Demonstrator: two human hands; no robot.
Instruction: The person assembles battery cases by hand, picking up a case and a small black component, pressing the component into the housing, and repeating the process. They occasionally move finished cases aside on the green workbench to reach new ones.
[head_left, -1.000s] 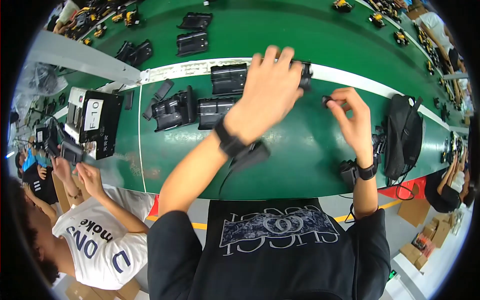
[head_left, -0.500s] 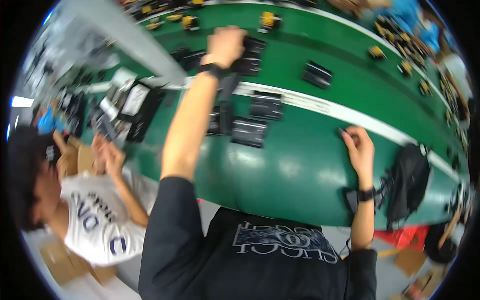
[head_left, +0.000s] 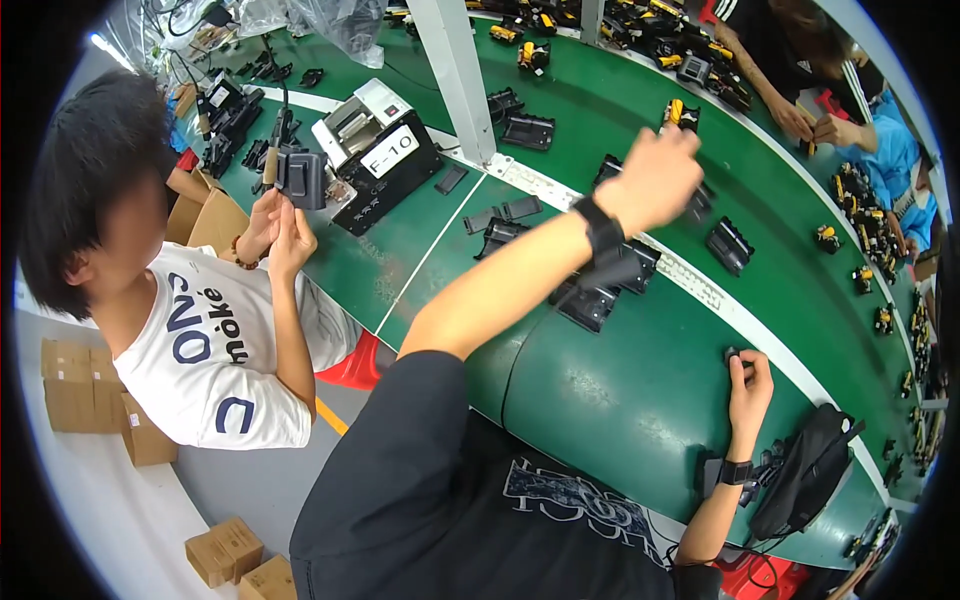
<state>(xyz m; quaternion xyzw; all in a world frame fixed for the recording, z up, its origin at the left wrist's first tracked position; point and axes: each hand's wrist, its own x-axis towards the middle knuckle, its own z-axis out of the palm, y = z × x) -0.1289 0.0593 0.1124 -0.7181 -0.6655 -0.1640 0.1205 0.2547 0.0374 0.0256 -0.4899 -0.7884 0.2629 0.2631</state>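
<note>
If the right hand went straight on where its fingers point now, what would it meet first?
Probably the white strip along the green table; beyond it, roughly in line, lies a black shell. Depth is unclear, so the right hand might pass above both.

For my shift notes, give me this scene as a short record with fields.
Left hand: reaching over the green surface beyond the long white strip; grip unclear
Beside it: curved black plastic shell, partly hidden
Right hand: pinching a small black piece
Near side of strip: black plastic shells, partly behind the left forearm
Far right: soft black bag
Upper left: black box-shaped machine with white top
Co-worker: person in white printed shirt, hands at a blocky black part
</note>
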